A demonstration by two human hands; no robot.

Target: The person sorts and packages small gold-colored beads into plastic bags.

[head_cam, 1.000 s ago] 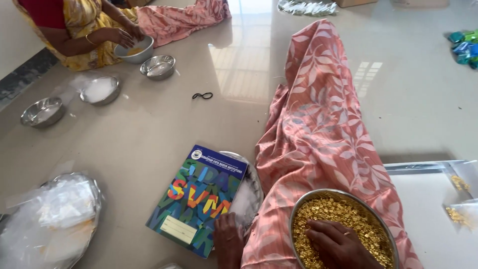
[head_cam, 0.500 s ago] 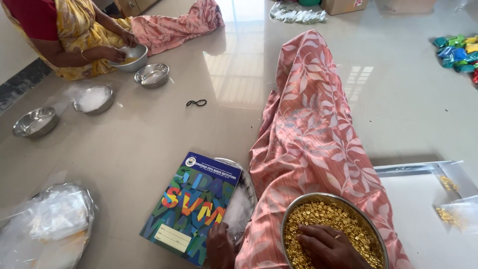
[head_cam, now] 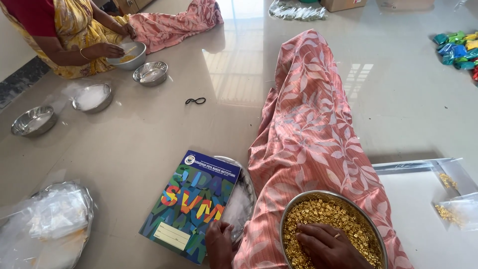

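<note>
Single head cam, looks steeply down & fwd over outstretched leg (head_cam: 318, 129); own hands close at bottom edge, floor (head_cam: 398, 94) mid, second person far top-left.

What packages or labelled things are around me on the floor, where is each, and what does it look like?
Multicoloured rectangular notebook: by the left hand, dark blue cover, pale label patch.
Small clear plastic packets: right edge, gold bits inside.
Blue, green and yellow pouches: far right, piled.
Brown cardboard box: top edge.
Right hand: in the round steel bowl of golden beads.
</note>
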